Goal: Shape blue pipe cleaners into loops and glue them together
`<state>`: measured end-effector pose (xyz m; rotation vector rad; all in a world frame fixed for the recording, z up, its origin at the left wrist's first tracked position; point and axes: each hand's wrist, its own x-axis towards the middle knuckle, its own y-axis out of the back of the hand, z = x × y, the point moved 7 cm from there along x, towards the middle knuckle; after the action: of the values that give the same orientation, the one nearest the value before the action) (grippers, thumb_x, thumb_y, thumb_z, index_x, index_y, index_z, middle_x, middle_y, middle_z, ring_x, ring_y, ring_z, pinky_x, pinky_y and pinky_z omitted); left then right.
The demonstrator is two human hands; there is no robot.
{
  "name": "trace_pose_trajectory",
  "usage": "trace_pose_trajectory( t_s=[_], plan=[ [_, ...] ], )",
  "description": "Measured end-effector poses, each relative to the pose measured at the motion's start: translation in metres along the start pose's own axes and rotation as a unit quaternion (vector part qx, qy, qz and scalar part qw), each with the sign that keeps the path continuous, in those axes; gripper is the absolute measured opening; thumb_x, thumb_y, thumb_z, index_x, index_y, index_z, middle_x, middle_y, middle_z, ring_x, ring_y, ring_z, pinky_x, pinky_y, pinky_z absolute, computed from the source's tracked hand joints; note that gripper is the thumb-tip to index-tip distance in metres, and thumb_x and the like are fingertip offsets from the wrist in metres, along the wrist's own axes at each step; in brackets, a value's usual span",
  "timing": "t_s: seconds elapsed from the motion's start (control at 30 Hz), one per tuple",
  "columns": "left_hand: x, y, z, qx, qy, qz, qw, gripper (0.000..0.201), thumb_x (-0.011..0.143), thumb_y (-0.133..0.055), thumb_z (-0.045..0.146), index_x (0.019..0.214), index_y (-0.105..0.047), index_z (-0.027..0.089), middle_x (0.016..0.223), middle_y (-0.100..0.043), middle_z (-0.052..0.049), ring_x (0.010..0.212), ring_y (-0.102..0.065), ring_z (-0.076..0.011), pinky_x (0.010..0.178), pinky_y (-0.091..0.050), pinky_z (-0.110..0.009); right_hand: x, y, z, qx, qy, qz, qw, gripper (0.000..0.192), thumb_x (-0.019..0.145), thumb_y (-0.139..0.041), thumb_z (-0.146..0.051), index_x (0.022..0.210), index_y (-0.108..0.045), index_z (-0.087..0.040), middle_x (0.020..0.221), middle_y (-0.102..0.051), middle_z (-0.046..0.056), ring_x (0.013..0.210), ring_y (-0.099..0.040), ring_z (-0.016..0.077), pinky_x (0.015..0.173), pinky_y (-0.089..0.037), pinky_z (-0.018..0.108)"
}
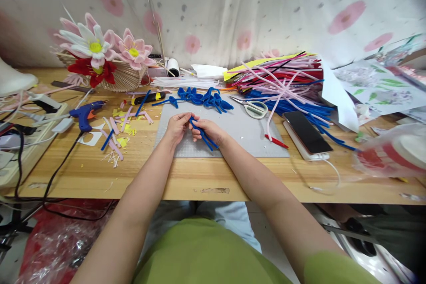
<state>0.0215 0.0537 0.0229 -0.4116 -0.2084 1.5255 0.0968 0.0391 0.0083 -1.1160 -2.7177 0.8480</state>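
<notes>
Both hands pinched one blue pipe cleaner point(203, 135) over the grey mat point(239, 135) on the bench point(199, 177): left hand point(177, 126) at its bent top, right hand point(209, 131) grasping the fuzzy strands that trailed doubled beneath the palm.

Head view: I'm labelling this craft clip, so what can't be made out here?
- How the blue pipe cleaner is bent: the fingers of the left hand and right hand cover it.
- Plastic-wrapped tape roll: blurred, cut by the right edge.
- Phone screen: dark.
- Power strip: cut by the left edge.
</notes>
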Motion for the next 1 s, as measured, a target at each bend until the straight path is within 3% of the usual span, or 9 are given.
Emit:
trace_pose_trajectory(
  t_s=[0.13,0.3,0.4,0.57,0.73,0.83,1.0],
  plan=[
    [0.000,0.001,-0.003,0.002,0.007,0.024,1.000,0.026,0.062,-0.073,0.035,0.071,-0.065,0.012,0.046,-0.055,0.002,0.039,-0.047,-0.0074,0.040,-0.036,-0.020,0.002,0.001,0.001,0.019,0.004,0.012,1.000,0.021,0.088,-0.045,-0.034,0.079,-0.048,-0.016,0.051,-0.040,-0.007,0.042,-0.039,0.0057,0.052,-0.048,0.023],
    [0.001,-0.008,-0.005,-0.045,0.011,-0.020,0.999,0.023,0.072,-0.066,0.035,0.079,-0.066,0.014,0.075,-0.067,-0.004,0.051,-0.054,-0.0052,0.055,-0.045,-0.020,0.000,0.005,-0.003,0.047,-0.029,0.035,0.998,0.028,0.092,-0.037,-0.036,0.071,-0.043,-0.017,0.046,-0.025,-0.010,0.035,-0.025,0.0040,0.043,-0.038,0.017],
    [0.001,-0.007,-0.005,-0.067,0.000,-0.014,0.998,0.018,0.072,-0.067,0.031,0.078,-0.065,0.014,0.079,-0.069,-0.004,0.054,-0.056,-0.0045,0.059,-0.045,-0.018,-0.003,0.003,-0.005,0.066,-0.050,0.022,0.996,0.033,0.094,-0.029,-0.033,0.068,-0.041,-0.017,0.044,-0.021,-0.010,0.033,-0.018,0.0042,0.038,-0.031,0.015],
    [0.001,-0.004,-0.008,-0.052,0.003,0.008,0.999,0.019,0.070,-0.069,0.029,0.069,-0.061,0.013,0.073,-0.068,-0.004,0.052,-0.057,-0.0059,0.057,-0.043,-0.019,-0.005,0.000,0.000,0.070,-0.102,-0.026,0.992,0.038,0.095,-0.022,-0.033,0.065,-0.039,-0.018,0.042,-0.018,-0.010,0.032,-0.015,0.0051,0.034,-0.028,0.015],
    [0.000,-0.006,-0.010,-0.054,0.016,0.006,0.998,0.025,0.067,-0.071,0.035,0.067,-0.057,0.014,0.056,-0.062,0.000,0.054,-0.059,-0.0084,0.060,-0.044,-0.021,-0.006,-0.002,0.002,0.049,-0.117,-0.039,0.991,0.037,0.094,-0.022,-0.034,0.070,-0.044,-0.017,0.042,-0.026,-0.009,0.032,-0.023,0.0056,0.037,-0.036,0.017],
    [0.000,-0.007,-0.009,-0.063,0.005,-0.002,0.998,0.028,0.064,-0.073,0.038,0.067,-0.057,0.015,0.047,-0.055,0.002,0.068,-0.064,-0.0130,0.065,-0.046,-0.021,-0.006,-0.003,0.001,0.056,-0.107,-0.030,0.992,0.035,0.094,-0.024,-0.035,0.076,-0.047,-0.016,0.044,-0.031,-0.008,0.034,-0.029,0.0053,0.040,-0.040,0.017],
    [0.000,-0.011,-0.007,-0.084,-0.005,-0.044,0.995,0.034,0.057,-0.076,0.044,0.066,-0.058,0.015,0.045,-0.052,0.003,0.088,-0.065,-0.0189,0.075,-0.048,-0.027,-0.007,-0.004,-0.003,0.069,-0.087,-0.021,0.994,0.030,0.095,-0.027,-0.030,0.077,-0.047,-0.016,0.044,-0.027,-0.010,0.033,-0.023,0.0037,0.039,-0.036,0.015]
  ],
)
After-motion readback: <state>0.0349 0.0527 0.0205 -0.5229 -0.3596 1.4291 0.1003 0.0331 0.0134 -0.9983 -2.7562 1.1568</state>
